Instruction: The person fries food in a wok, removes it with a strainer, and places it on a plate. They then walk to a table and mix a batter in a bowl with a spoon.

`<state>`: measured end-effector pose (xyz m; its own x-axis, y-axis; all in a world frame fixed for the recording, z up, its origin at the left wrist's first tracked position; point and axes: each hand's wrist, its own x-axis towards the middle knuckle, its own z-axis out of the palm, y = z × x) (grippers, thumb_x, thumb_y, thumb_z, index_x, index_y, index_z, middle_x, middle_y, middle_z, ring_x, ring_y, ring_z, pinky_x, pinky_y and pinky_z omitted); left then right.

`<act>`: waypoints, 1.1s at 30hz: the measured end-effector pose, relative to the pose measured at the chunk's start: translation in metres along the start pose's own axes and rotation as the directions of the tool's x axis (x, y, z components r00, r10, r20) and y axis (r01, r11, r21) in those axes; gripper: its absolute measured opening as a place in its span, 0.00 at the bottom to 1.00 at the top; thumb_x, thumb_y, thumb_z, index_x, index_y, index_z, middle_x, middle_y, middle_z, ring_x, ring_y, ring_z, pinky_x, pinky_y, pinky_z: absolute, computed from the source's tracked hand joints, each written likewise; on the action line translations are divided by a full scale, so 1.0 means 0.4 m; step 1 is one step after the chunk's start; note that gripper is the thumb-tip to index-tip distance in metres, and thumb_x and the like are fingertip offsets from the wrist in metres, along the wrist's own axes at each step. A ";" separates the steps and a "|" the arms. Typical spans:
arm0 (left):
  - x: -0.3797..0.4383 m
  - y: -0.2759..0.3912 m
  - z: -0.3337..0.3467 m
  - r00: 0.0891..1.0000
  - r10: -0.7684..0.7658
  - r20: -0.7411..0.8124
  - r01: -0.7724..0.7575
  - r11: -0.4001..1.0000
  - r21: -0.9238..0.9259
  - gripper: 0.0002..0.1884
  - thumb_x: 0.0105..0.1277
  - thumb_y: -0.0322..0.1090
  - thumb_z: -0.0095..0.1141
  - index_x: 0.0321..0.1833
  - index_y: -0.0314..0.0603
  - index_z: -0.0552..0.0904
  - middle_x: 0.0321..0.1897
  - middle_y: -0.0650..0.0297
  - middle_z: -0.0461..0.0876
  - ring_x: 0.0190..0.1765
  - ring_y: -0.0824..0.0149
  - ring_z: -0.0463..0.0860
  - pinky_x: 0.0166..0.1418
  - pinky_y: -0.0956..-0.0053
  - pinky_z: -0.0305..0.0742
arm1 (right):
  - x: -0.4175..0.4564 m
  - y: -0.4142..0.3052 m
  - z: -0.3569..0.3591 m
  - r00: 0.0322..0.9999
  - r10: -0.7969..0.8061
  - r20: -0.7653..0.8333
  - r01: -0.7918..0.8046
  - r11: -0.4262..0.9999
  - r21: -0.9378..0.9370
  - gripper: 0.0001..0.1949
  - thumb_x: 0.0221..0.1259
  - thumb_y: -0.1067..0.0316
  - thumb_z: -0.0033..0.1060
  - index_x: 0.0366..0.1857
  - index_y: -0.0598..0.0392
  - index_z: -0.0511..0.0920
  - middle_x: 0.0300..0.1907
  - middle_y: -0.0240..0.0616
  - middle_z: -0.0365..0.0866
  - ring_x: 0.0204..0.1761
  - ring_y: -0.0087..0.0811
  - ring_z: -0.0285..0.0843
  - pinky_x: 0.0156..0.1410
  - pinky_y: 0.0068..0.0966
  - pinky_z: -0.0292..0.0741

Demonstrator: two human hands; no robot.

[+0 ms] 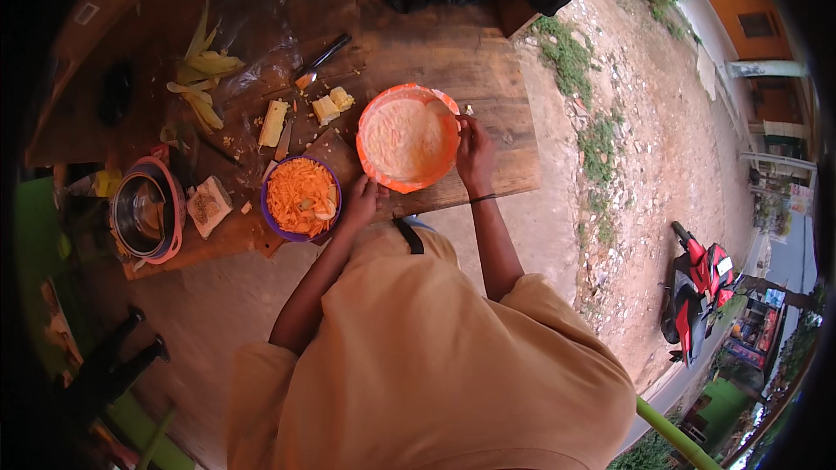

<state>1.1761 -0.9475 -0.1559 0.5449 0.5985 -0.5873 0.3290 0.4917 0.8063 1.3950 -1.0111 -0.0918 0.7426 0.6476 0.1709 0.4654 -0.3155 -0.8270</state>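
An orange plastic bowl [363,155] holds a pale, wet batter [401,134] with orange shreds in it. My left hand [363,201] grips its near-left rim. On the opposite side, the fingers of my right hand [475,149] are closed at the rim. Inside, by those fingers, lies a rounded, batter-coated shape [440,111], perhaps a spoon; its handle is not distinct. Just left of my left hand stands a purple bowl [264,203] full of shredded carrot [297,192], with a few pale pieces on top.
Bare corn cobs [273,123], corn husks [199,78], a black-handled peeler [323,59] and a knife [284,140] lie on the wooden table [450,46]. Leftward are an opened packet [210,206] and a pink basket with a metal bowl [138,212]. A red motorcycle [702,287] stands outside.
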 end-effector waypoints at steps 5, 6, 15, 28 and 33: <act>0.000 0.005 0.006 1.000 0.012 0.003 -0.012 1.000 -0.021 0.16 0.73 0.45 0.35 0.49 0.42 0.71 0.34 0.67 0.77 0.37 0.74 0.78 0.35 0.79 0.72 | -0.022 -0.026 0.047 0.987 0.040 0.157 -0.061 0.990 0.126 0.13 0.68 0.61 0.43 0.39 0.57 0.77 0.29 0.42 0.81 0.25 0.31 0.78 0.31 0.27 0.72; -0.003 0.009 0.007 1.000 0.014 0.002 -0.014 1.000 -0.014 0.16 0.73 0.45 0.35 0.49 0.43 0.71 0.34 0.67 0.77 0.38 0.75 0.78 0.36 0.79 0.71 | -0.024 -0.039 0.045 0.979 0.030 0.200 -0.057 0.990 0.127 0.12 0.68 0.61 0.43 0.39 0.56 0.78 0.27 0.44 0.80 0.25 0.34 0.79 0.31 0.29 0.72; -0.015 0.018 0.006 1.000 0.001 -0.004 0.000 1.000 0.020 0.15 0.73 0.44 0.33 0.49 0.43 0.71 0.35 0.68 0.76 0.38 0.75 0.77 0.36 0.79 0.70 | 0.020 0.010 -0.032 0.981 0.135 0.137 -0.171 0.940 0.296 0.16 0.69 0.58 0.42 0.38 0.62 0.76 0.32 0.41 0.82 0.23 0.24 0.73 0.32 0.23 0.71; -0.012 0.006 0.014 0.998 0.060 -0.026 -0.058 0.995 0.085 0.15 0.73 0.43 0.33 0.52 0.43 0.70 0.36 0.66 0.77 0.39 0.74 0.77 0.36 0.76 0.71 | 0.001 -0.035 -0.053 0.934 -0.007 0.356 -0.120 0.935 0.333 0.11 0.67 0.63 0.45 0.41 0.57 0.78 0.25 0.44 0.78 0.26 0.28 0.76 0.34 0.27 0.72; -0.002 -0.002 0.009 0.999 0.041 -0.007 -0.041 0.996 0.074 0.16 0.73 0.45 0.33 0.52 0.44 0.70 0.38 0.67 0.77 0.42 0.73 0.77 0.41 0.76 0.71 | 0.016 -0.036 -0.061 0.970 -0.077 0.230 0.074 0.997 0.023 0.10 0.66 0.64 0.45 0.41 0.55 0.77 0.30 0.48 0.79 0.31 0.42 0.79 0.36 0.32 0.73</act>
<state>1.1781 -0.9507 -0.1558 0.5526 0.6228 -0.5539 0.3628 0.4185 0.8326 1.4050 -1.0193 -0.0658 0.5739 0.8119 0.1066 0.5077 -0.2506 -0.8243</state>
